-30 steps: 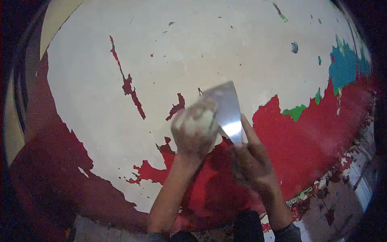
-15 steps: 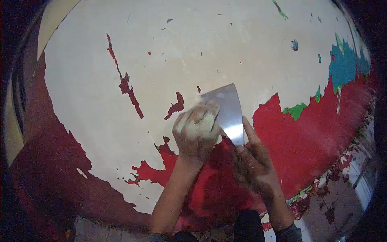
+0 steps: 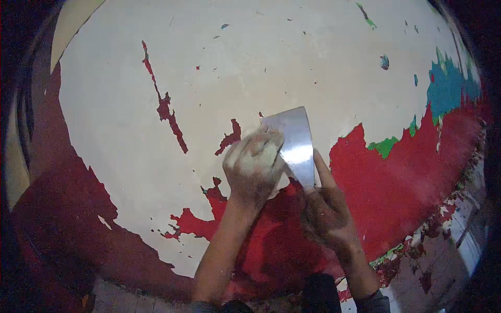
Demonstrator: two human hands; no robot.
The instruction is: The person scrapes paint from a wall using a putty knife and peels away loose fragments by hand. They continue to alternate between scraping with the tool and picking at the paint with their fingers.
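A broad-bladed scraper [image 3: 295, 136] is held in my right hand [image 3: 330, 213], with its metal blade pointing up and away from me. My right fingers wrap round its handle, which they mostly hide, and the index finger lies along the blade's right edge. Against the left side of the blade, my left hand [image 3: 252, 163] is closed with curled fingers, its knuckles coated in pale dust. Whatever those fingers may hold is hidden. Both hands are over a large rounded surface [image 3: 235, 68] of bare cream colour with ragged red paint [image 3: 386, 193] along its near side.
Blue paint [image 3: 444, 88] and a green patch [image 3: 385, 146] remain at the right. Thin red strips [image 3: 165, 107] mark the cream area at left. Paint flakes [image 3: 417, 248] litter the floor at lower right, beyond the surface's curved edge.
The bright glint on the scraper blade has shifted upward as the blade turned slightly. Both hands keep nearly the same place, and the view has moved a little.
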